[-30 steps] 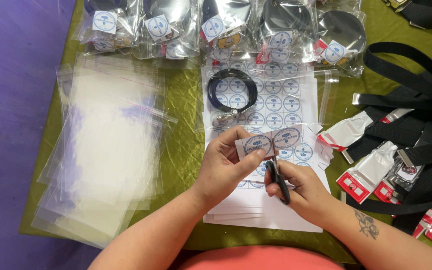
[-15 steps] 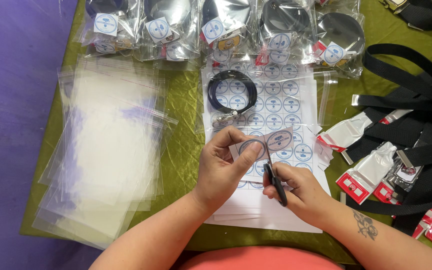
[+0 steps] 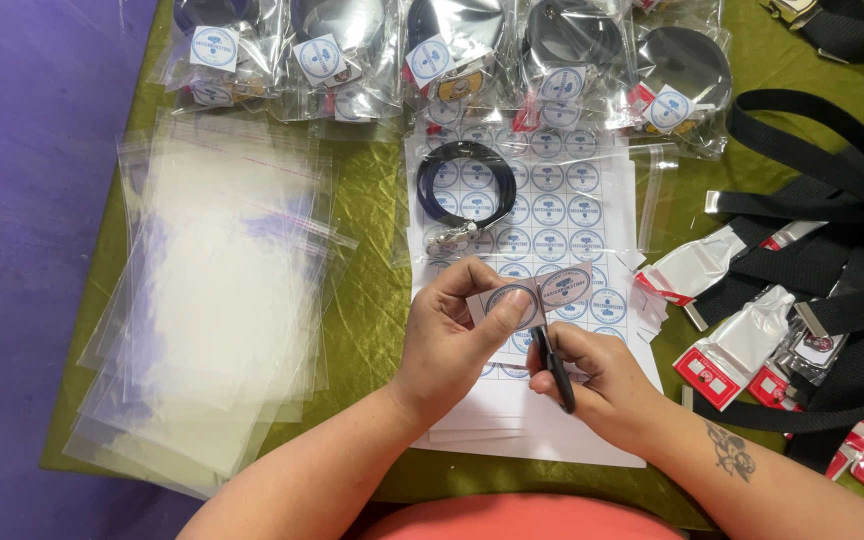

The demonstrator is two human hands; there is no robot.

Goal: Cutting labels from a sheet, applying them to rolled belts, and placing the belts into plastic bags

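My left hand [image 3: 450, 335] pinches a small strip of paper with round blue-and-white stickers [image 3: 537, 295] printed on it. My right hand [image 3: 597, 385] holds black-handled scissors [image 3: 553, 365], whose blades meet the strip from below, between two stickers. Both hands hover over a white sheet of round stickers [image 3: 552, 210] lying on the green cloth. A coiled black cord [image 3: 466, 185] rests on the top of that sheet.
A fanned stack of clear plastic bags [image 3: 217, 300] lies left. Filled bags with round stickers [image 3: 432, 45] line the far edge. Black straps [image 3: 822, 200] and red-and-white packets [image 3: 742, 345] crowd the right. The green cloth [image 3: 372, 230] covers a purple surface [image 3: 22, 200].
The paper strip has shifted slightly in my left hand while the scissors work upward along it. Both hands stay over the sheet.
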